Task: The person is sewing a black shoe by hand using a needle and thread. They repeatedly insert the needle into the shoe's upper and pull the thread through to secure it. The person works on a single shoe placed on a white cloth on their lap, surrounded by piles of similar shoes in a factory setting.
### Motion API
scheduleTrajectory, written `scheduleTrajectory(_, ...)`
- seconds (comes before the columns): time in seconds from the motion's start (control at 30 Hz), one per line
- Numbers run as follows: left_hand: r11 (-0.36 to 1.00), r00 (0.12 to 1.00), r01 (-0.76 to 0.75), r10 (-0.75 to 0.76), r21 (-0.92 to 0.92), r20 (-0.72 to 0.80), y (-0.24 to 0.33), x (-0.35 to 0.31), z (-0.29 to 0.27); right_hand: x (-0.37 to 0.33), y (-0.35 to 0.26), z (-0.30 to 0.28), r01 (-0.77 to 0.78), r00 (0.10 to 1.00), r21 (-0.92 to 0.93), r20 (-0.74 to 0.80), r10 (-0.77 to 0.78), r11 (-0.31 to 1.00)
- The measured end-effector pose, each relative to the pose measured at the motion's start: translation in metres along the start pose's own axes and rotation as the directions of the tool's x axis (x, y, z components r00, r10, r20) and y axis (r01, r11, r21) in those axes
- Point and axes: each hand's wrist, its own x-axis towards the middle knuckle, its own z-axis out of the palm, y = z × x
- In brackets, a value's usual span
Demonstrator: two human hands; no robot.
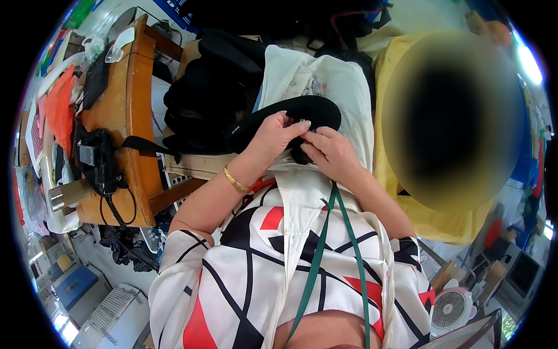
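A long, rounded black cloth piece (321, 109) lies over my lap, with a small pale mark near its left end; its exact kind is not clear. My left hand (278, 135) grips its near edge, thumb and fingers closed. Close against it, my right hand (332, 152) pinches the same edge, its fingertips nearly meeting the left thumb. Whatever fine part sits between the fingertips is too small to make out. Beneath the piece, a white apron (354, 87) with a patch of floral print covers my lap.
Several similar black pieces (206, 96) are heaped on cardboard to the left. Beside them stands a wooden table (136, 110) with a black strapped device (96, 157) at its edge. A yellow cloth-covered surface (433, 224) is on the right, near a small fan (453, 308).
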Motion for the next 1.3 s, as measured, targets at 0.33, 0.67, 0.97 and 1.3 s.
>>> scheduleTrajectory(0.33, 0.645, 0.974, -0.225, 0.155, 0.73, 0.164, 0.014, -0.009, -0.003, 0.034, -0.008, -0.032, -0.047, 0.995, -0.08, -0.097, 0.039, 0.996)
scheduleTrajectory(0.67, 0.653, 0.928, -0.369, 0.303, 0.662, 0.218, 0.009, -0.008, -0.026, 0.019, 0.022, 0.029, -0.394, 0.834, 0.348, -0.255, 0.49, 0.851)
scheduleTrajectory(0.97, 0.803, 0.974, -0.223, 0.201, 0.552, 0.102, 0.004, 0.011, -0.032, 0.056, 0.023, 0.021, -0.332, 0.934, 0.084, -0.107, 0.339, 0.94)
scheduleTrajectory(1.3, 0.853, 0.989, 0.138, -0.145, -0.504, 0.025, 0.02, 0.041, -0.044, 0.077, 0.073, -0.028, -0.429, 0.749, 0.489, -0.278, 0.601, 0.76)
